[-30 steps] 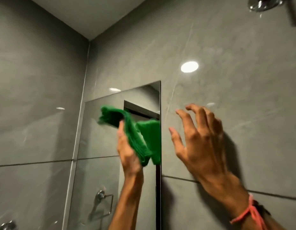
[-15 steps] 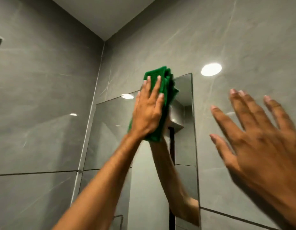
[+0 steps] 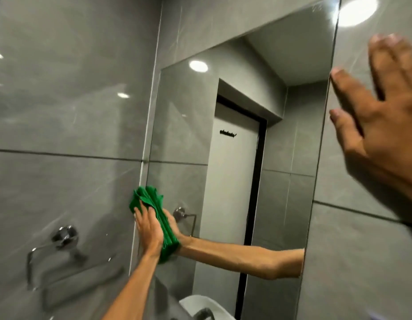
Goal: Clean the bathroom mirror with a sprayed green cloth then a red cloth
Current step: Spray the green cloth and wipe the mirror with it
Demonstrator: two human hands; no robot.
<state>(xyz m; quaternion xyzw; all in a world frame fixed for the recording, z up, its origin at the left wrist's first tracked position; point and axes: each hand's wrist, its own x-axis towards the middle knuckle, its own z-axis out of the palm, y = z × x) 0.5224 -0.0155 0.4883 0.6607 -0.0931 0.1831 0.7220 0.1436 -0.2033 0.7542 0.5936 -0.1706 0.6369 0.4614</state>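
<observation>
A tall frameless mirror point(image 3: 281, 93) hangs on the grey tiled wall. My left hand point(image 3: 149, 229) presses a folded green cloth point(image 3: 154, 209) flat against the mirror's lower left edge; its reflection meets it from the right. My right hand point(image 3: 382, 116) is raised with fingers spread over the wall tile just right of the mirror, blurred, holding nothing. No red cloth is in view.
A chrome towel ring point(image 3: 62, 241) is fixed to the left wall beside my left arm. The mirror reflects a white door with hooks point(image 3: 230, 181) and a white basin with a tap point(image 3: 200, 308). A ceiling light glares on the tile point(image 3: 357, 10) at the top right.
My left hand has swept the green cloth from the mirror's upper part down to its lower left edge. The view has dropped and come closer; my right hand stays raised at the right.
</observation>
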